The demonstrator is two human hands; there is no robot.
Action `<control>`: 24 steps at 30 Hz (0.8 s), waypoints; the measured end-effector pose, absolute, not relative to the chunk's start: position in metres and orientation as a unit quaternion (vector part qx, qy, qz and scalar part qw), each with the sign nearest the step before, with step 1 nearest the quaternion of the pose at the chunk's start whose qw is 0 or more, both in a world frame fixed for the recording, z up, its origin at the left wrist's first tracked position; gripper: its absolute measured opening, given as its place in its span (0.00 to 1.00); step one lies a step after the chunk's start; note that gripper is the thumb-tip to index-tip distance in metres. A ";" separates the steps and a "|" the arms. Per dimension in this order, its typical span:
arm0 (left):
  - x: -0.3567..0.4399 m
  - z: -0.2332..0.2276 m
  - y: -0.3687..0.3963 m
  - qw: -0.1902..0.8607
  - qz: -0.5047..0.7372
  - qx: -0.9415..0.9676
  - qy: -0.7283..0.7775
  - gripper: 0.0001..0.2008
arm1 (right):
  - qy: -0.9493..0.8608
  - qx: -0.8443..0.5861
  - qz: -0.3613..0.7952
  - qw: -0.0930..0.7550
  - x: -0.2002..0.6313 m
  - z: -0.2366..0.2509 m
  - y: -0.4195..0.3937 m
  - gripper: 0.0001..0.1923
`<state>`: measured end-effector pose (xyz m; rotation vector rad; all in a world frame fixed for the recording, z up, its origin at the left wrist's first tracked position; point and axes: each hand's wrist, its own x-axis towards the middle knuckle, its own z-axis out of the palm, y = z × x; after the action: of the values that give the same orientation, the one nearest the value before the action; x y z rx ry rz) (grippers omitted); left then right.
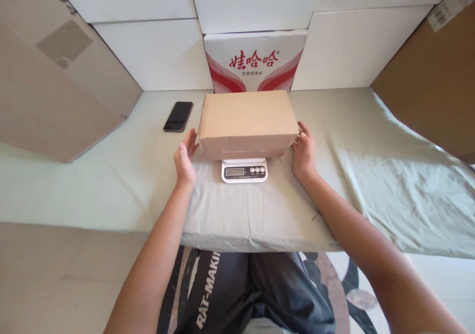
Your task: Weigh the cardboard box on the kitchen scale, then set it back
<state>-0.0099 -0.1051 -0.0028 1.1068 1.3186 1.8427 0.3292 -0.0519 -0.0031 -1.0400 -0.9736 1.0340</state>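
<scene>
**Carton (248, 119) on scale (245, 171): one of each**

Carton: appears to be rested on the scale, mid-surface (252, 215); placement is judged done. Release is not confirmed, as contact at the right end cannot be told; no figure can be read on the display (235, 171).

Hands, two: left hand (185, 158) held open just beside the carton; right hand (304, 152) loosely open at its right end.

Also listed: phone (178, 116), one; red-and-white printed box (256, 62), one.
</scene>
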 end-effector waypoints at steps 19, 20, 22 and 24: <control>-0.005 -0.002 -0.113 0.309 0.697 0.427 0.486 0.41 | -0.466 -0.441 0.424 0.640 0.327 -0.006 -0.057 0.28; -0.004 -0.001 -0.115 0.307 0.698 0.429 0.484 0.41 | -0.470 -0.437 0.422 0.640 0.327 -0.006 -0.058 0.28; -0.002 -0.001 -0.118 0.300 0.700 0.434 0.480 0.40 | -0.477 -0.430 0.420 0.641 0.325 -0.005 -0.061 0.28; 0.001 0.000 -0.122 0.296 0.703 0.440 0.473 0.39 | -0.485 -0.421 0.419 0.642 0.322 -0.003 -0.066 0.28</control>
<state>0.0015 -0.1216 0.0001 1.1709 1.2583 1.8695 0.3215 -0.0664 -0.0029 -0.9596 -1.1062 0.9545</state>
